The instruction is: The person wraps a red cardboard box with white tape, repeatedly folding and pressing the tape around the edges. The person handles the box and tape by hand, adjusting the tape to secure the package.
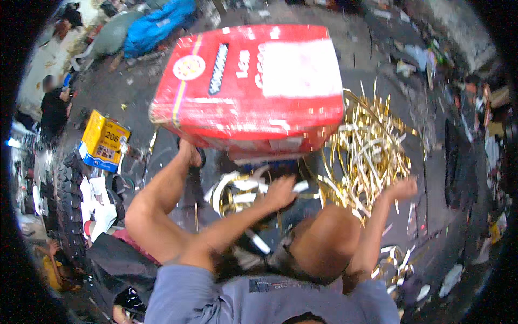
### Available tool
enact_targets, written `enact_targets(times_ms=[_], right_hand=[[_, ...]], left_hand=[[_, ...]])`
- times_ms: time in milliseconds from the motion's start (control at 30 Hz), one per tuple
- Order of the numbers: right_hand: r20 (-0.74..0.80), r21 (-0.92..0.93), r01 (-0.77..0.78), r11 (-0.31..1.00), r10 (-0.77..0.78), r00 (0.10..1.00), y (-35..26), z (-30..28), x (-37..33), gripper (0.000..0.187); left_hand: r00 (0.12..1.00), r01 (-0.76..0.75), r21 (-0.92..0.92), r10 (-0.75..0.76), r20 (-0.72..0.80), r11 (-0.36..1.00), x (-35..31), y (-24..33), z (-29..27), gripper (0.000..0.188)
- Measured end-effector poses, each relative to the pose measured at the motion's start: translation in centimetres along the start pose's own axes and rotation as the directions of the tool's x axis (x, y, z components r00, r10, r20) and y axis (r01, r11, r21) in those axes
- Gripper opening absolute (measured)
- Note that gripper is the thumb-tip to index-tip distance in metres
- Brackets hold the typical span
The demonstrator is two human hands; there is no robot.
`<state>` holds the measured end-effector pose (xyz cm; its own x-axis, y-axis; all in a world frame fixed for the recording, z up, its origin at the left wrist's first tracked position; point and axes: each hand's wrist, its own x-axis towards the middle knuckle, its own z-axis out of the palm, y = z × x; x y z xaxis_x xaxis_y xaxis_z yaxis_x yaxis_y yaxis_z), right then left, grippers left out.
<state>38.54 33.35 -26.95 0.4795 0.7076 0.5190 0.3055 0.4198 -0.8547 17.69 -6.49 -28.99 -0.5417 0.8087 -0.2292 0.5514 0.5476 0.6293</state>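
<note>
I sit with bent knees before a large red box [226,108] with a white panel, which stands upright in front of me. My left hand [280,193] is between my knees, fingers closed on a white strip [300,187] that sticks out to its right. Beneath and beside that arm lie loose curled white and gold strips [220,195]. To the right, beyond my right knee, my right hand [402,189] is raised in a closed fist; what is in it, if anything, is hidden. It is nearest to a big tangled heap of shiny gold and white strips [372,146].
A yellow and blue box [105,141] stands to the left, with white paper [99,202] nearer me. More strips [396,262] lie at the lower right. A blue sack [159,27] is at the far left. Other people [53,108] are at the left and right edges.
</note>
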Motion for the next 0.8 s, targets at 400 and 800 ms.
enact_targets(times_ms=[400,800], right_hand=[[0.776,0.161,-0.104,0.981,-0.06,0.628,-17.2,-5.4,1.5,0.007],[0.594,0.778,0.053,0.626,-0.706,-0.384,-42.8,-6.4,-7.4,0.041]], left_hand=[[0.925,0.381,0.055,-0.38,-0.029,0.923,-3.9,-7.3,5.7,0.026],[0.979,-0.152,-0.938,0.174,-0.101,0.31,-10.4,12.9,-23.2,0.013]])
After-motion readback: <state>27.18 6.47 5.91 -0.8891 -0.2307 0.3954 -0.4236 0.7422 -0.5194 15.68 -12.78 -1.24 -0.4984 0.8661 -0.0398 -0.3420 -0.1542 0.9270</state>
